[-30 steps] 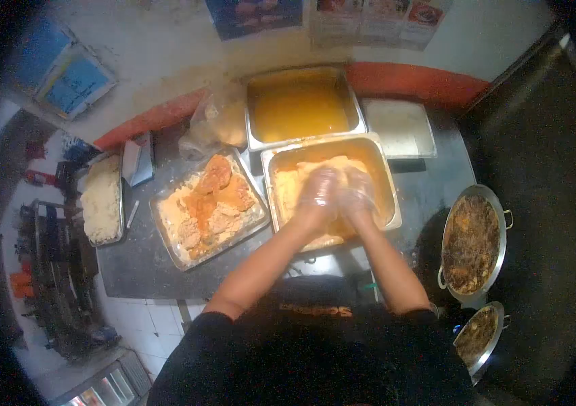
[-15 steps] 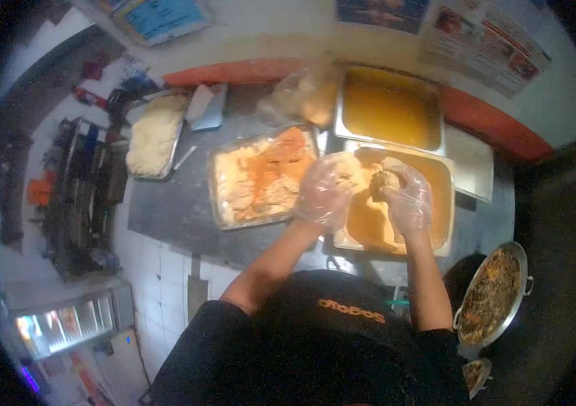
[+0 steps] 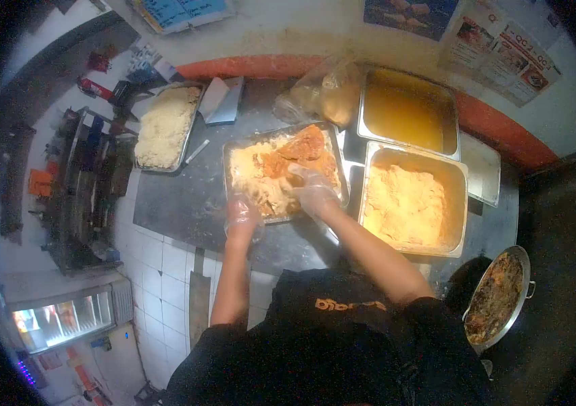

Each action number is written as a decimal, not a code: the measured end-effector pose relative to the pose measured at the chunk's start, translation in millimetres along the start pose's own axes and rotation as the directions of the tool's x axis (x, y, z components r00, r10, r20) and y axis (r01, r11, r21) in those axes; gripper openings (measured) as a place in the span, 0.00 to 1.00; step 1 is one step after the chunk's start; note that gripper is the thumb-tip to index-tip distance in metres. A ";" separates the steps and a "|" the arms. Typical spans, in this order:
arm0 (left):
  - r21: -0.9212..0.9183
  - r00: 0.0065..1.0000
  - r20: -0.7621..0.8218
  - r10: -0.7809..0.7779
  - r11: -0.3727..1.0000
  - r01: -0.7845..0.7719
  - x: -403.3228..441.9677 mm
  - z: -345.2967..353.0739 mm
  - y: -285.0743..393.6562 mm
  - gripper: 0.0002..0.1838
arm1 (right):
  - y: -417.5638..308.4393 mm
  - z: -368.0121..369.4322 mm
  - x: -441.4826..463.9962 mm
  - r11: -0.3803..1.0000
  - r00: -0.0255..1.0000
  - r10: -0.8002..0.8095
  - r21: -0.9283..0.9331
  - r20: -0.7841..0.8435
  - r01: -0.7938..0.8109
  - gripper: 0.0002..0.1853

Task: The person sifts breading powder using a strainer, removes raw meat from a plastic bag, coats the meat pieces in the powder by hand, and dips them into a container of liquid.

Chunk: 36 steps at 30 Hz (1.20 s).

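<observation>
Both my hands wear clear plastic gloves. A metal tray (image 3: 227, 177) in front of me holds pale flour, floury pieces and a reddish-orange wet piece (image 3: 306, 143) that looks like marinated meat. My left hand (image 3: 243, 218) is at the tray's near left edge; its fingers are blurred, and whether they grip the rim cannot be told. Over the tray's right half, my right hand (image 3: 316, 191) reaches in with bent fingers among the floury pieces. What lies between those fingers is hidden. Right of the tray stands a deep metal pan (image 3: 463, 203) with a heap of pale flour (image 3: 406, 203).
Behind the deep pan is another pan of yellow-orange liquid (image 3: 406, 111). A plastic bag (image 3: 328, 95) lies at the back. To the left are a tray of pale crumbs (image 3: 165, 128) and a blue-white folded item (image 3: 223, 101). A wide round pan (image 3: 497, 296) sits lower right.
My hands have moved left from the deep pan to the tray. The coated pieces they held there no longer show in them. The view has shifted slightly.
</observation>
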<state>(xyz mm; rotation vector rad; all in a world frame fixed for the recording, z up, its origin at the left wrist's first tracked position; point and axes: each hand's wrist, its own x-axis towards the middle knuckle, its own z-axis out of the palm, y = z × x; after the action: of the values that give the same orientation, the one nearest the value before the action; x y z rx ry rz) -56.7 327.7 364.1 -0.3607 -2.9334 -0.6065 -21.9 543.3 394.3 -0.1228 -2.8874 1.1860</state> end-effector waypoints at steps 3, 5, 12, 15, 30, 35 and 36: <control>0.059 0.978 0.123 -0.166 0.985 0.160 -4.4 -21.7 39.7 0.16 | -10.8 -55.2 -20.0 0.978 0.995 0.082 0.198 -0.051 -0.070 0.16; 0.033 0.969 0.166 -0.182 0.983 0.179 0.3 -21.0 45.0 0.18 | 43.6 -57.4 -37.5 0.918 0.972 0.202 0.368 -0.117 -0.146 0.17; -0.233 0.890 -0.013 0.456 0.864 -0.446 15.3 5.5 140.5 0.23 | 191.0 -163.3 -125.4 0.867 0.746 0.473 0.098 -0.470 -0.488 0.16; -0.230 0.729 0.221 0.648 0.761 -0.606 3.5 21.7 212.7 0.19 | 228.8 -169.1 -132.4 0.667 0.626 0.735 0.439 -0.260 -0.601 0.13; -0.621 0.867 0.485 0.116 0.744 0.248 23.2 250.2 284.6 0.07 | 257.6 -139.4 -74.4 0.637 0.627 0.750 -0.026 -0.211 -0.770 0.19; -0.370 0.669 0.687 0.284 0.929 -0.014 33.9 212.8 284.7 0.26 | 194.2 -153.9 -76.6 0.741 0.714 0.650 0.008 -0.259 -0.672 0.28; -0.292 0.695 0.650 0.308 0.945 -0.146 28.8 201.5 297.8 0.29 | 201.8 -150.4 -72.8 0.698 0.712 0.677 -0.147 -0.186 -0.701 0.30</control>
<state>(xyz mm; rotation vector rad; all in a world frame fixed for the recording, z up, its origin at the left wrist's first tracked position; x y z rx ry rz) -22.8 680.4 296.8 -1.2115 -3.4051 -0.9271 70.9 786.0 360.6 -1.3474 -2.9028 0.8432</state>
